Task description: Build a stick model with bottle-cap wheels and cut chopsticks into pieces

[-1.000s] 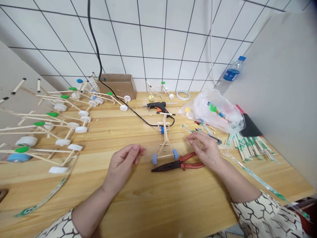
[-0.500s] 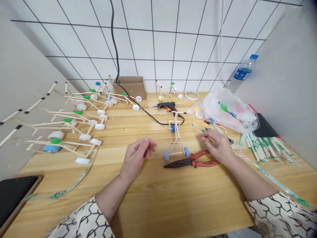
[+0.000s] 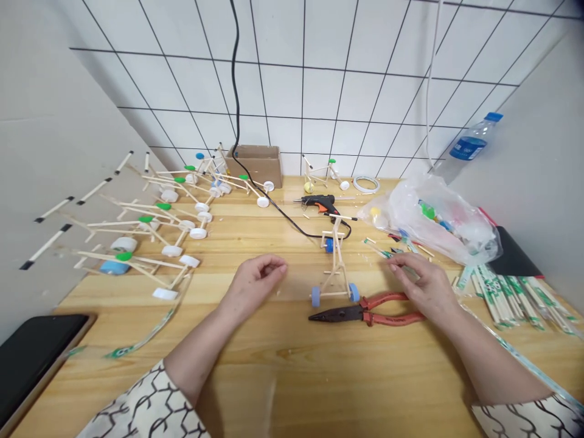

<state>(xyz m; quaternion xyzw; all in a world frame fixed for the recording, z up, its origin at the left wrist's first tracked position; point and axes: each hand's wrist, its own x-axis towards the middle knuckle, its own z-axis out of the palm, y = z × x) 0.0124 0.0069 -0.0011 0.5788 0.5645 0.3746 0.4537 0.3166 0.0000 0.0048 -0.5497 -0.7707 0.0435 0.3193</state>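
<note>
My left hand (image 3: 256, 283) hovers over the wooden table, left of a small stick-built car (image 3: 338, 255). Its fingers are curled and the thumb lies close to the fingertips, with nothing visible in them. The car has blue wheels and a black-tipped crossbar. My right hand (image 3: 424, 285) is above the handle ends of red-handled long-nose pliers (image 3: 349, 313), its fingers loosely bent and slightly apart. Its fingertips are near a green-and-clear wrapper scrap (image 3: 381, 249); contact is unclear. The pliers lie just in front of the car.
Several similar stick cars (image 3: 171, 250) stand at left. Behind are a glue gun (image 3: 319, 202) with its cord, a cardboard box (image 3: 258, 165) and a tape roll (image 3: 366, 184). Rightward are a plastic bag (image 3: 449, 213), wrapped chopsticks (image 3: 506, 298) and a bottle (image 3: 469, 146). A phone (image 3: 41, 359) lies front left.
The view has shifted, so the table's things appear farther right and lower. My left thumb has come down beside the fingertips. My right hand has hardly moved relative to the pliers.
</note>
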